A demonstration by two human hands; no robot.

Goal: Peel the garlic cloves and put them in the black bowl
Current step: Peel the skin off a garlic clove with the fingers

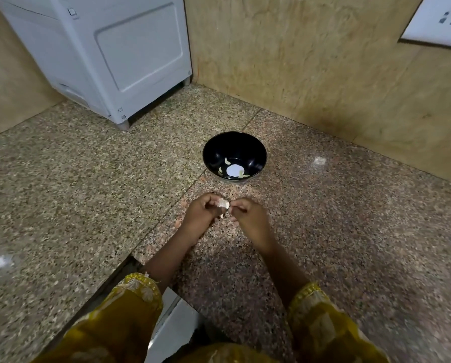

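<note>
yellow sleeves (130, 307) foremost | left hand (202, 213) and right hand (249, 217) pinch one garlic clove (224, 204) over counter (350, 218) | black bowl (234, 144) near back edge | risk: clove may squirt free, missing bowl

counter (62, 179): speckled stone, polished and glossy
black bowl (213, 150): smooth, glossy inside
garlic clove (224, 204): dry, papery skin
far wall (297, 61): mottled tile, dull sheen
white appliance (140, 48): smooth matt plastic
sleeves (130, 310): embroidered cloth

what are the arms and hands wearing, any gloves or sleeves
The left hand and right hand are bare, no gloves or bangles showing. The left sleeve and right sleeve are mustard yellow with pale flower patterns and embroidered cuffs, ending at the forearms.
</note>
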